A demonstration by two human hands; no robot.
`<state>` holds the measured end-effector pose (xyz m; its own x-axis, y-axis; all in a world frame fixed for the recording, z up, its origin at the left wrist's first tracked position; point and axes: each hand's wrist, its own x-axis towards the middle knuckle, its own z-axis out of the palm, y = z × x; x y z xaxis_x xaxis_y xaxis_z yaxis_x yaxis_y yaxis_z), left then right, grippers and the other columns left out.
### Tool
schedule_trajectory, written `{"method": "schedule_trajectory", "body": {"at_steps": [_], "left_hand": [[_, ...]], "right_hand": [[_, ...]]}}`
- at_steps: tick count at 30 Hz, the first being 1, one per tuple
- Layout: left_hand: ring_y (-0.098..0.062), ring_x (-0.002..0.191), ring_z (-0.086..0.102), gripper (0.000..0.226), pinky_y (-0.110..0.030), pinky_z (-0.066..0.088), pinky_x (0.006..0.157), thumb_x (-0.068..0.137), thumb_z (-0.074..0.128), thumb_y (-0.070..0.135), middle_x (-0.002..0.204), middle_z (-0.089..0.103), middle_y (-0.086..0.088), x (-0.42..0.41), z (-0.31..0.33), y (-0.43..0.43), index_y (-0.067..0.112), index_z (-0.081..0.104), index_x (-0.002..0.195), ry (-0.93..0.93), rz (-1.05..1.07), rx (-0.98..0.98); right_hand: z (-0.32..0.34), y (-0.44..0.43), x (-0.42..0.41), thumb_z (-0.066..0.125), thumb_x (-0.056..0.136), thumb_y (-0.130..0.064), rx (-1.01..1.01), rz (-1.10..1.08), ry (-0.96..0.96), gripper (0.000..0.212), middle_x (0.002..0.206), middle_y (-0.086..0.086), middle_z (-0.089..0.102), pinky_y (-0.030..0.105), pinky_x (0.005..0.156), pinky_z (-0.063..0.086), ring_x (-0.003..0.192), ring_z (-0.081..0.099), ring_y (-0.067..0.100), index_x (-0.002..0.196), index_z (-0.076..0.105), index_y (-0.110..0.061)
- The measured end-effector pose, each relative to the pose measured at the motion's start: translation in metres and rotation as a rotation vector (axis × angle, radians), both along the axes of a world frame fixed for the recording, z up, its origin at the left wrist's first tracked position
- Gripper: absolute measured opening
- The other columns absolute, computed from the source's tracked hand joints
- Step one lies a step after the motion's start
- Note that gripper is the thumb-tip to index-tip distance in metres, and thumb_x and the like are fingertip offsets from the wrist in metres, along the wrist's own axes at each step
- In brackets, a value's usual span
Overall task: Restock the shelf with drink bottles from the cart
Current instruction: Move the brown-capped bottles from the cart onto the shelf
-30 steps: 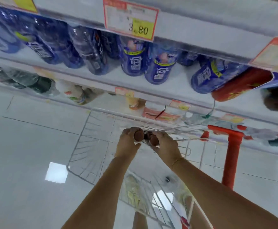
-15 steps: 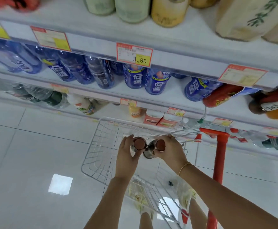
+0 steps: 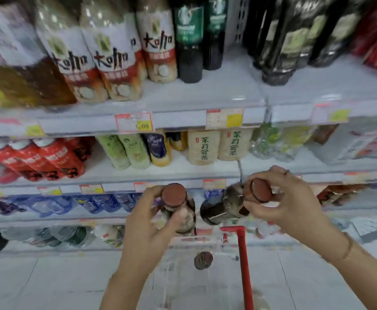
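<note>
My left hand (image 3: 147, 227) grips a dark drink bottle with a brown-red cap (image 3: 174, 195), held roughly upright. My right hand (image 3: 288, 204) holds a second dark bottle (image 3: 223, 209) by its neck, tilted with its base pointing left. Both bottles hang in front of the shelf unit (image 3: 183, 173), apart from each other, above the wire cart (image 3: 194, 245). One more bottle with a brown cap (image 3: 203, 260) lies down in the cart. The picture is blurred.
Shelves run across the view, stocked with several tea bottles (image 3: 116, 63), dark bottles (image 3: 189, 41), red bottles (image 3: 44, 159) and blue bottles (image 3: 55, 204). The cart's red handle post (image 3: 244, 265) stands below my right hand. White tiled floor lies underneath.
Both hands lifted the two bottles out of the cart and up in front of the shelves. My view swung upward from the cart to the higher shelves.
</note>
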<state>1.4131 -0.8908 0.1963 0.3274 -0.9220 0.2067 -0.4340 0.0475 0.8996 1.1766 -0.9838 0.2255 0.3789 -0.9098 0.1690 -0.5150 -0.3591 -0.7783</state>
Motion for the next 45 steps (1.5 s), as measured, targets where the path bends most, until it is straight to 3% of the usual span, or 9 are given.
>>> {"method": "schedule_trajectory", "body": {"at_steps": [8, 14, 24, 26, 28, 33, 37, 41, 45], "left_hand": [[0.012, 0.095, 0.06, 0.042, -0.013, 0.053, 0.068, 0.067, 0.067, 0.051, 0.104, 0.058, 0.037, -0.078, 0.172, -0.046, 0.066, 0.045, 0.099, -0.158, -0.117, -0.475], [-0.001, 0.105, 0.059, 0.041, -0.011, 0.045, 0.088, 0.08, 0.069, 0.03, 0.108, 0.06, 0.023, -0.154, 0.2, -0.116, 0.042, 0.049, 0.112, -0.074, -0.301, -0.621], [0.001, 0.11, 0.058, 0.037, -0.024, 0.043, 0.095, 0.082, 0.067, 0.026, 0.111, 0.064, 0.023, -0.216, 0.194, -0.22, 0.048, 0.053, 0.109, 0.013, -0.319, -0.5], [0.002, 0.11, 0.057, 0.036, -0.022, 0.043, 0.096, 0.086, 0.065, 0.019, 0.11, 0.064, 0.025, -0.217, 0.194, -0.234, 0.046, 0.054, 0.108, 0.05, -0.346, -0.472], [0.005, 0.108, 0.057, 0.033, -0.017, 0.042, 0.095, 0.088, 0.06, 0.013, 0.112, 0.063, 0.02, -0.217, 0.198, -0.246, 0.037, 0.054, 0.111, 0.092, -0.369, -0.459], [0.005, 0.103, 0.057, 0.025, -0.012, 0.041, 0.09, 0.091, 0.054, 0.009, 0.112, 0.063, 0.012, -0.223, 0.211, -0.275, 0.028, 0.056, 0.109, 0.168, -0.41, -0.352], [-0.001, 0.107, 0.058, 0.032, -0.011, 0.043, 0.088, 0.091, 0.056, 0.02, 0.116, 0.063, 0.009, -0.237, 0.211, -0.285, 0.02, 0.054, 0.123, 0.13, -0.356, -0.27], [-0.005, 0.103, 0.062, 0.051, -0.029, 0.048, 0.093, 0.076, 0.072, 0.037, 0.11, 0.066, 0.01, -0.236, 0.19, -0.286, 0.023, 0.053, 0.121, 0.086, -0.272, -0.222], [-0.016, 0.094, 0.066, 0.049, -0.038, 0.054, 0.085, 0.071, 0.078, 0.037, 0.101, 0.068, 0.003, -0.241, 0.152, -0.278, 0.016, 0.055, 0.109, -0.037, -0.103, -0.071]], "right_hand": [[0.158, -0.002, -0.11, 0.068, 0.064, -0.05, -0.5, -0.231, -0.169, 0.032, 0.082, -0.02, 0.051, 0.006, 0.067, 0.042, 0.078, 0.054, 0.006, 0.093, 0.061, -0.04], [0.194, -0.037, -0.151, 0.076, 0.065, -0.032, -0.728, -0.488, -0.12, 0.035, 0.083, -0.017, 0.052, 0.004, 0.071, 0.041, 0.076, 0.048, 0.001, 0.097, 0.066, -0.021], [0.212, -0.13, -0.188, 0.079, 0.064, -0.023, -0.58, -0.409, -0.019, 0.038, 0.091, -0.005, 0.061, 0.025, 0.081, 0.048, 0.088, 0.057, 0.014, 0.1, 0.068, -0.021], [0.214, -0.144, -0.19, 0.078, 0.066, -0.021, -0.569, -0.369, -0.038, 0.04, 0.093, -0.008, 0.063, 0.012, 0.084, 0.044, 0.09, 0.057, 0.011, 0.104, 0.068, -0.021], [0.213, -0.157, -0.191, 0.077, 0.068, -0.019, -0.564, -0.32, -0.071, 0.036, 0.089, -0.013, 0.065, 0.002, 0.08, 0.038, 0.087, 0.057, 0.005, 0.103, 0.068, -0.023], [0.197, -0.193, -0.175, 0.072, 0.076, -0.016, -0.446, -0.318, -0.353, 0.023, 0.094, -0.006, 0.068, 0.02, 0.086, 0.046, 0.094, 0.062, 0.009, 0.096, 0.063, -0.022], [0.183, -0.212, -0.159, 0.067, 0.082, -0.017, -0.321, -0.272, -0.498, 0.037, 0.113, -0.001, 0.064, 0.009, 0.086, 0.044, 0.107, 0.058, 0.011, 0.118, 0.056, -0.012], [0.167, -0.216, -0.161, 0.066, 0.085, -0.028, -0.245, -0.184, -0.482, 0.054, 0.13, -0.01, 0.055, 0.021, 0.104, 0.039, 0.119, 0.05, 0.003, 0.134, 0.045, -0.02], [0.137, -0.206, -0.17, 0.063, 0.085, -0.008, -0.096, -0.073, -0.448, 0.073, 0.121, -0.026, 0.049, 0.01, 0.095, 0.038, 0.115, 0.048, -0.008, 0.142, 0.025, -0.034]]}}
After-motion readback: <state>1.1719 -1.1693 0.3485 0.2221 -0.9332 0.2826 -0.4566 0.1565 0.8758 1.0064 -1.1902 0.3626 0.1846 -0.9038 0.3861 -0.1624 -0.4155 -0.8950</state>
